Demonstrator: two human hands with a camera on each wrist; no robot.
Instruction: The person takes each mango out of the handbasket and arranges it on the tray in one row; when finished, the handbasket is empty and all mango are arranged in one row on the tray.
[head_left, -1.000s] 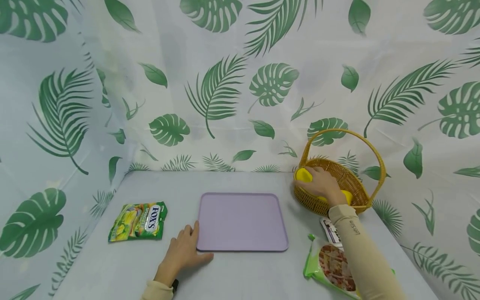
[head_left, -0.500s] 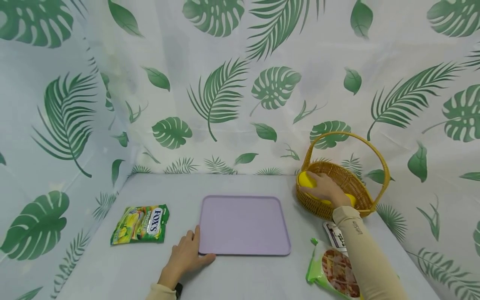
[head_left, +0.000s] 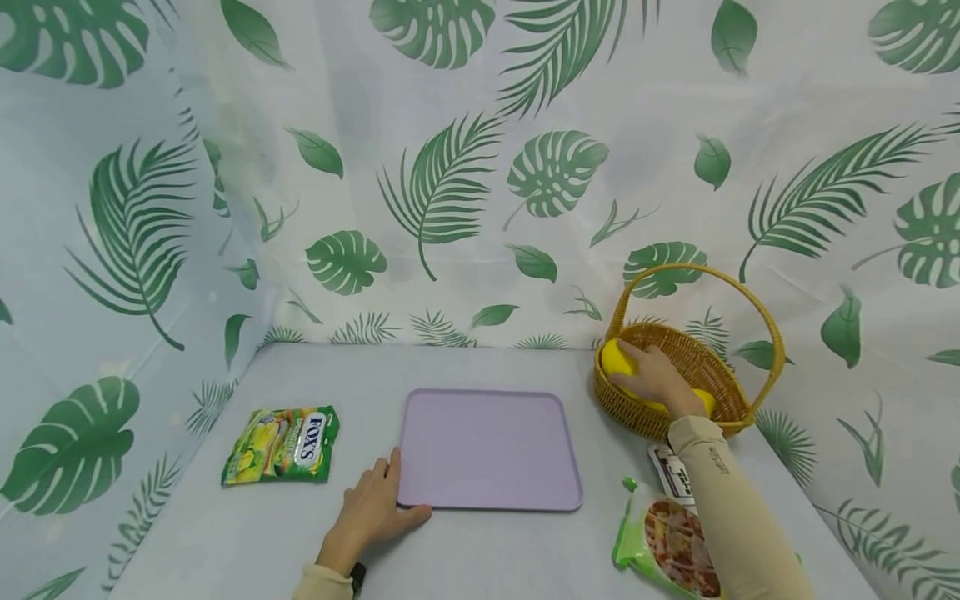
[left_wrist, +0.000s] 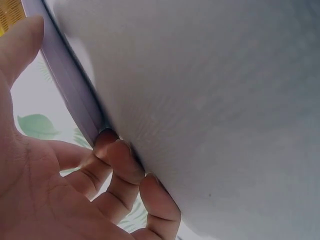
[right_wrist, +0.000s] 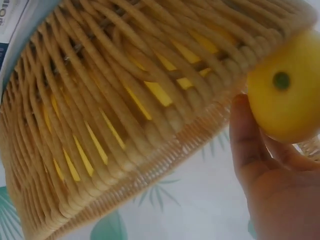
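In the head view, my right hand (head_left: 654,379) reaches over the near rim of a wicker basket (head_left: 693,354) at the back right. It grips a smooth yellow fruit (head_left: 617,358) at the basket's left end. The right wrist view shows a green spot on that fruit (right_wrist: 287,92), with the thumb and fingers against its side. More yellow (head_left: 703,400) shows inside the basket beside the wrist. My left hand (head_left: 375,508) rests on the table at the near left corner of a lilac tray (head_left: 487,450). Its thumb lies by the front edge, its fingers by the left side.
A green and yellow FOX'S candy bag (head_left: 281,446) lies left of the tray. Right of it, a green and clear food packet (head_left: 678,542) and a white label-like pack (head_left: 670,471) are partly under the right forearm. The basket's tall handle (head_left: 701,268) arches over it. Leaf-patterned curtains enclose the table.
The head view has shifted slightly. My right hand stays at the basket's left end with the yellow fruit, its fingers slightly readjusted. The left hand stays at the tray corner.
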